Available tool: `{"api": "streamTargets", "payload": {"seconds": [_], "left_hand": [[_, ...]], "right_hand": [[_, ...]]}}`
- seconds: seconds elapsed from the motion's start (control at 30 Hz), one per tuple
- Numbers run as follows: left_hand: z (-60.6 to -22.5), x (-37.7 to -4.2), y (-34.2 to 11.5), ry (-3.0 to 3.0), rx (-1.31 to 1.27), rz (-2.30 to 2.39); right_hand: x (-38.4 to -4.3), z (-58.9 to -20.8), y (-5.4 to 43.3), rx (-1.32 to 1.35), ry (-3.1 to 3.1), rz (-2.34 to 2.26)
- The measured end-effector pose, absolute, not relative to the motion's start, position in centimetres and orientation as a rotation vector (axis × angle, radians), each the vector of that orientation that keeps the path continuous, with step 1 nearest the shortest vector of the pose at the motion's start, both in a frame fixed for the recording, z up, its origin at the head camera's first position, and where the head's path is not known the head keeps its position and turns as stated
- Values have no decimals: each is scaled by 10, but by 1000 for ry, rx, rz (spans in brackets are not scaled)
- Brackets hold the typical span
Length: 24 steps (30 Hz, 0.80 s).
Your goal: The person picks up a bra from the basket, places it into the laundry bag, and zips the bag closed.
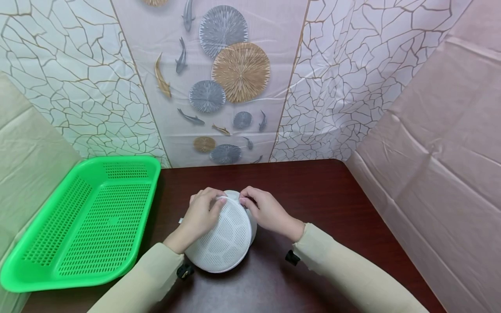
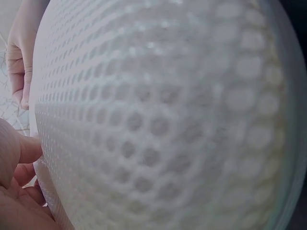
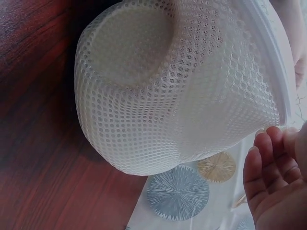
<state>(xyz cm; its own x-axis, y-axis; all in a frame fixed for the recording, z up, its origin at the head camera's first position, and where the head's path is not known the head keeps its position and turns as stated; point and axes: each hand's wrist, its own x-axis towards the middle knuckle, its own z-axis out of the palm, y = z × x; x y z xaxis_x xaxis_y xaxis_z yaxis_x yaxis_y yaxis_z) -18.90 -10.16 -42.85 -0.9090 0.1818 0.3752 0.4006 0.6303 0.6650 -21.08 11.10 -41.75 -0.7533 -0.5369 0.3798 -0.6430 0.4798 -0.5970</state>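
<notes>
A round white mesh laundry bag (image 1: 219, 243) stands tilted on the table, its flat mesh face turned up toward me. A zipper edge (image 3: 273, 52) runs around that face in the right wrist view. Through the netting shows a pale round shape (image 3: 132, 45). My left hand (image 1: 202, 214) pinches the far rim of the bag between thumb and fingers. Just right of it, my right hand (image 1: 270, 211) pinches the same rim with thumb and fingertips. In the left wrist view the mesh fills most of the picture.
A green plastic basket (image 1: 145, 217) with slotted sides stands at the left of the dark red-brown table (image 1: 313, 191). Behind the table hangs a patterned cloth (image 1: 172, 130). A plain pinkish cloth (image 1: 442, 130) closes off the right side.
</notes>
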Motion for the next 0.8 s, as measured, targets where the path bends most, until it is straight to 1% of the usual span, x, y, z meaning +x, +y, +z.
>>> {"api": "streamTargets", "payload": {"seconds": [0.17, 0.47, 0.8], "left_hand": [[-430, -190, -104, -2593, -462, -1158], [-430, -190, -111, -2641, -338, -1209], [-431, -192, -115, -2639, -299, -1228]], "right_hand": [[-210, -419, 111, 1031, -2577, 1123], [-209, -421, 112, 1047, -2563, 1149], [-208, -422, 112, 1042, -2567, 1134]]}}
